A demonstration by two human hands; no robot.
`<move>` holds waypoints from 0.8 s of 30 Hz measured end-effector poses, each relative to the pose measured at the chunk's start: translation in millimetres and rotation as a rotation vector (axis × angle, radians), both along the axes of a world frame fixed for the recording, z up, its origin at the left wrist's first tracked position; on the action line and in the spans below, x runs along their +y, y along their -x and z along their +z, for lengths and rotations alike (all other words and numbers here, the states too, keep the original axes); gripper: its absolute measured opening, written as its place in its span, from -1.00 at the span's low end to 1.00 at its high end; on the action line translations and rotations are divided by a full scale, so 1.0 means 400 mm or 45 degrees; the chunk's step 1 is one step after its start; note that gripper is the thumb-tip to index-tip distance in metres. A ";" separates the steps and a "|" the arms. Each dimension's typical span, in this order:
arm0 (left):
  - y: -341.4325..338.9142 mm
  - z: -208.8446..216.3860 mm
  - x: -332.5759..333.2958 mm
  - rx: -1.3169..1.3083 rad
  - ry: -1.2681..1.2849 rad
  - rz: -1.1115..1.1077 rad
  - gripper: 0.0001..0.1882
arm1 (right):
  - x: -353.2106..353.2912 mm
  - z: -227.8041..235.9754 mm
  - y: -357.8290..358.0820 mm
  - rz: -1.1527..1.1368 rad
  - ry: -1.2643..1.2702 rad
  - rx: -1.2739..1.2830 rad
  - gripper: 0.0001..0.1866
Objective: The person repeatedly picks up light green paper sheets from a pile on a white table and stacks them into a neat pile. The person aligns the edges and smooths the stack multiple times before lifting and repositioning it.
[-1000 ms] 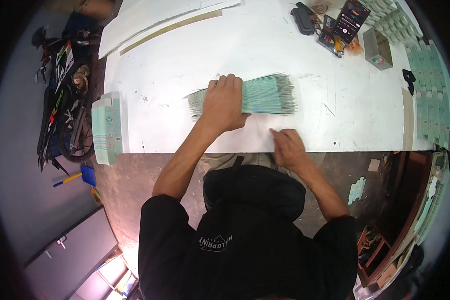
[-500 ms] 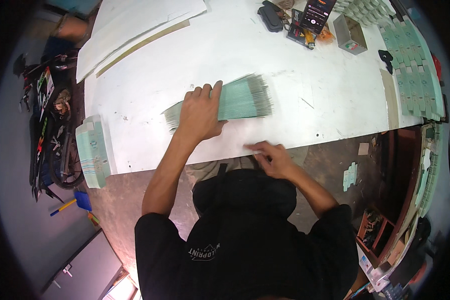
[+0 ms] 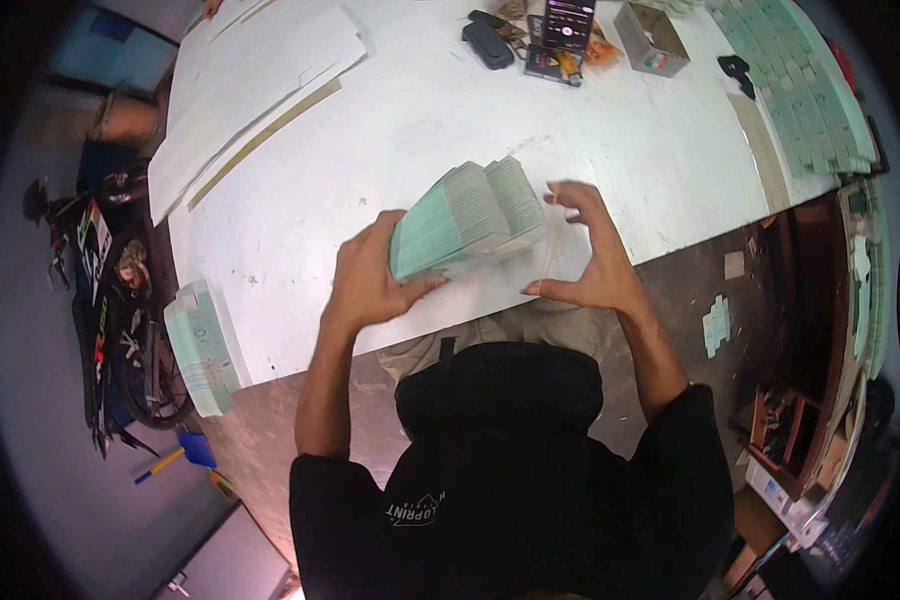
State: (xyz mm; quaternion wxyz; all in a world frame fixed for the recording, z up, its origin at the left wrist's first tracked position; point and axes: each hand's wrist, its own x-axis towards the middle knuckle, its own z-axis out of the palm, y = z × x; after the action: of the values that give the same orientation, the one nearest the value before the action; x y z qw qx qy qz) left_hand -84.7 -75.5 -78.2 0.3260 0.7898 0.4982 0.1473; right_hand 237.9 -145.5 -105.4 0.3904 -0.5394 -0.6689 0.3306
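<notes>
A thick stack of pale green flat-folded cartons [image 3: 460, 220] is tilted on its edges over the white table, with its notched ends toward the right. My left hand [image 3: 365, 275] grips the stack's left end, thumb along the near side and fingers behind. Just off the right end is my right hand [image 3: 602, 262], its thumb and fingers spread wide. Between them stretches a thin pale loop that looks like a rubber band [image 3: 551, 245]. Whether the loop touches the stack I cannot tell.
Another green carton bundle [image 3: 202, 345] stands at the table's left edge. Large white sheets [image 3: 270, 85] lie far left. A phone [image 3: 570, 25], a black case [image 3: 487, 42] and an open box [image 3: 652, 40] sit at the back. Rows of green cartons [image 3: 790, 90] line the right.
The carton stack has been turned up and squared from a fanned, flat spread, still in my left hand. My right hand has risen from the table's near edge to the stack's right end and spread its fingers.
</notes>
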 end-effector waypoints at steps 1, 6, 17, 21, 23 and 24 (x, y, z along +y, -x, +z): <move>-0.005 0.004 -0.016 -0.086 0.046 0.034 -0.17 | 0.018 0.020 0.004 0.007 -0.043 0.015 0.11; 0.075 -0.071 -0.081 -1.311 0.731 0.284 0.00 | 0.026 -0.006 -0.033 -0.075 -0.077 -0.031 0.02; 0.056 -0.191 -0.235 -2.018 1.251 0.340 0.13 | 0.067 -0.164 -0.100 0.270 -0.458 -0.810 -0.36; 0.029 -0.192 -0.210 -1.984 1.247 0.280 0.13 | -0.036 -0.163 0.090 0.559 -0.337 -0.521 -0.33; 0.024 -0.187 -0.205 -1.973 1.235 0.249 0.13 | -0.044 -0.145 0.089 0.717 -0.254 -0.253 -0.39; 0.029 -0.182 -0.206 -1.955 1.225 0.241 0.13 | -0.001 -0.161 0.047 0.532 -0.042 -0.733 -0.41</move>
State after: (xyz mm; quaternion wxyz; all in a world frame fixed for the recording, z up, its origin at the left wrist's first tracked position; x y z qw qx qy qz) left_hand -96.4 -158.1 -150.8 0.8491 0.2090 0.2147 0.4351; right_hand 219.1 -146.0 -169.6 0.1184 -0.4558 -0.8525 0.2270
